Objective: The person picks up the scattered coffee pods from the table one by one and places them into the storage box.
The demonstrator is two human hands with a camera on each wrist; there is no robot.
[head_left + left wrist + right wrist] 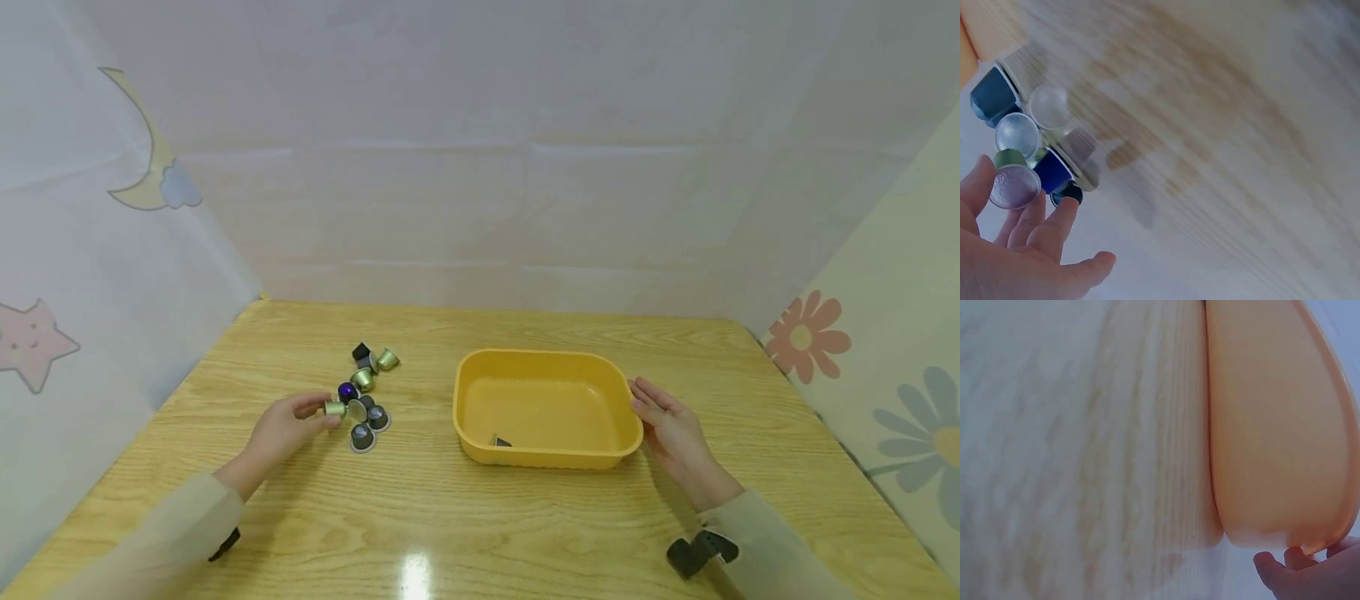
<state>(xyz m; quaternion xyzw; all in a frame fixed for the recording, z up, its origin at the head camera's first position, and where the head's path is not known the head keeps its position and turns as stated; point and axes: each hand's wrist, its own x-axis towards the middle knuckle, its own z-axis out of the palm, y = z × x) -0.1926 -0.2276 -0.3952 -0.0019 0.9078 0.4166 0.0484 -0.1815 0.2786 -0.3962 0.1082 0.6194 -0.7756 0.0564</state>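
My left hand [288, 429] pinches a light green coffee capsule [335, 408] between thumb and fingers, at the near-left side of a loose group of capsules. In the left wrist view, the foil lid of this green capsule [1015, 187] faces the camera, beside a blue-purple capsule [1052, 172] and a dark teal one [995, 95]. On the right, my right hand [678, 437] holds the right end of a yellow plastic basin [547, 458], thumb at the rim and fingers along the outside. One dark capsule [502, 442] lies inside the basin by its near wall.
Around the left hand lie dark grey capsules [362, 437], a purple one [347, 391], green ones [387, 359] and a black one [361, 351]. Everything sits on a wooden table [420, 517]. Printed cloth walls [495, 208] stand behind and at both sides.
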